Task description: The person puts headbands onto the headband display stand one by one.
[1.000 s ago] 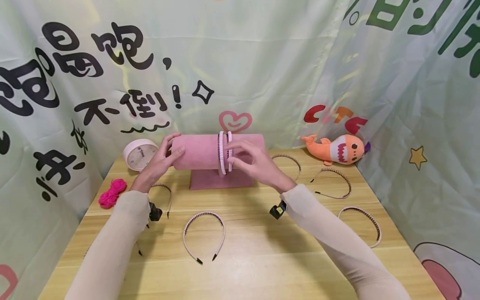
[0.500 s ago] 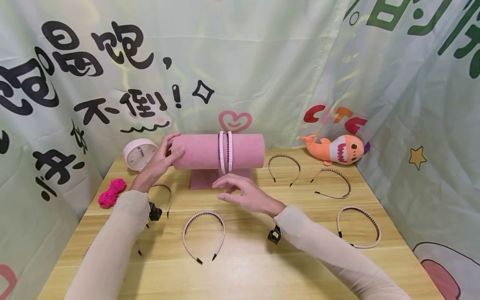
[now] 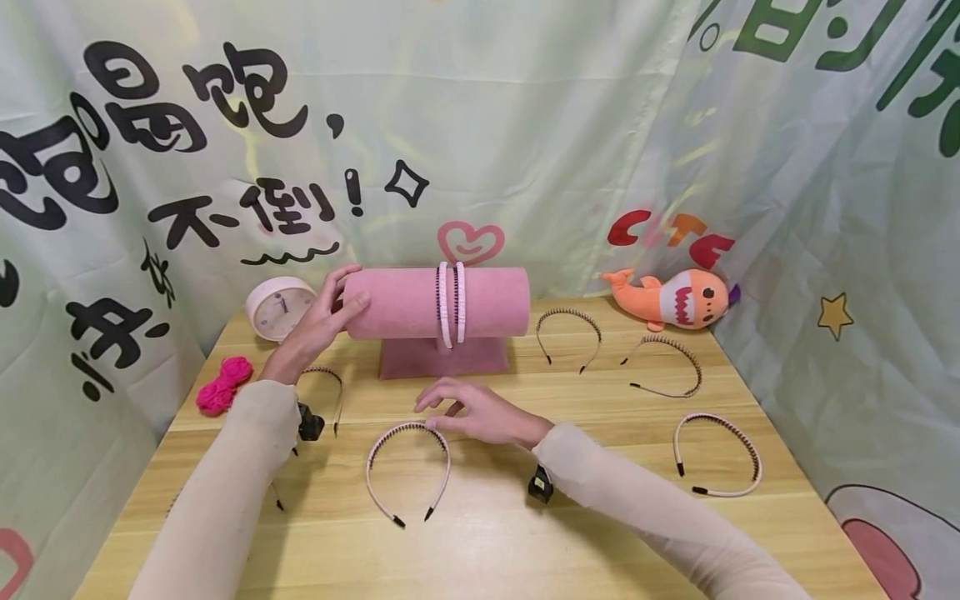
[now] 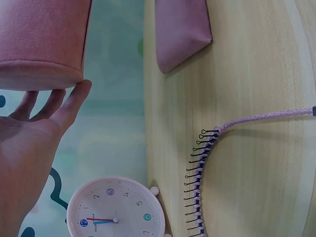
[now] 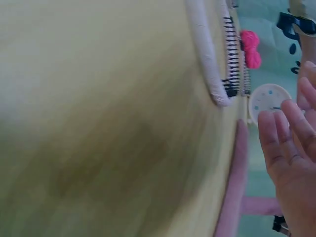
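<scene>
Up front, a single headband [image 3: 407, 426] is lying on the table [image 3: 510, 550], dark tips nearest, and by its top the right hand [image 3: 480, 412] is being held, fingers loosely curved, thumb apart, nothing being pinched; whether it is being touched cannot be told. Trouble may be lurking here: if caught by one side only, the springy loop could be twisted or dropped. Behind, the pink roll [image 3: 397, 304], being ringed by two white headbands [image 3: 461, 304], is being gripped at its left end by the left hand [image 3: 318, 321], thumb in front, fingers slightly parted; were it knocked under a slack grip, those bands could be pushed askew. Farther back, numerals are being shown on the clock [image 3: 282, 309], and on the cloth [image 3: 525, 125] "CUTE" is being spelled among Chinese characters; no brand is being spotted.
</scene>
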Demonstrator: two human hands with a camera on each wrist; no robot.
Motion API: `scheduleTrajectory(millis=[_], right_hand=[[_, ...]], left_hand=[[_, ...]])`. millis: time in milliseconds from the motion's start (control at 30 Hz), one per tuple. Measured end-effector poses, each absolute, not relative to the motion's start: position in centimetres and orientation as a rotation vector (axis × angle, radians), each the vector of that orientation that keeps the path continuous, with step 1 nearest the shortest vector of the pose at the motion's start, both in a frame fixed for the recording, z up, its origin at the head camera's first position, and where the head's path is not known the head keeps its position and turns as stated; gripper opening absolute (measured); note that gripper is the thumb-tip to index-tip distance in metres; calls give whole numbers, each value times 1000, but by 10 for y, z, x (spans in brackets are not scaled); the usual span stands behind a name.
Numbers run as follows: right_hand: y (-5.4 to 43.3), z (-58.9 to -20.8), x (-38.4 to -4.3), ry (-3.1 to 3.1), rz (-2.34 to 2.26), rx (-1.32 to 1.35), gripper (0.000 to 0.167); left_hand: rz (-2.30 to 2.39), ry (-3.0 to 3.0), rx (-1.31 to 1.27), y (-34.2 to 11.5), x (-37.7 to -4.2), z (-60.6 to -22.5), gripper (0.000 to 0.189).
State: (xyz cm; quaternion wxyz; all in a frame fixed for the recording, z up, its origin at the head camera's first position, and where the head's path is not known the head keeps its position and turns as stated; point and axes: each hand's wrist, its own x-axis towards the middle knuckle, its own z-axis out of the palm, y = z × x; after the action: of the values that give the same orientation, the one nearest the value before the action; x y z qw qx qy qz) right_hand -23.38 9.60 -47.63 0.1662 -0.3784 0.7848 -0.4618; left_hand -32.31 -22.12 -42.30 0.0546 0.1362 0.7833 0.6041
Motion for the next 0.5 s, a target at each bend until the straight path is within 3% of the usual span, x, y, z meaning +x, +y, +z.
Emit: scheduleTrajectory(millis=[500], right_hand=[[83, -494, -236, 2327, -926, -1271, 28]], left_hand=[[1823, 2394, 432, -222, -323, -424, 70]])
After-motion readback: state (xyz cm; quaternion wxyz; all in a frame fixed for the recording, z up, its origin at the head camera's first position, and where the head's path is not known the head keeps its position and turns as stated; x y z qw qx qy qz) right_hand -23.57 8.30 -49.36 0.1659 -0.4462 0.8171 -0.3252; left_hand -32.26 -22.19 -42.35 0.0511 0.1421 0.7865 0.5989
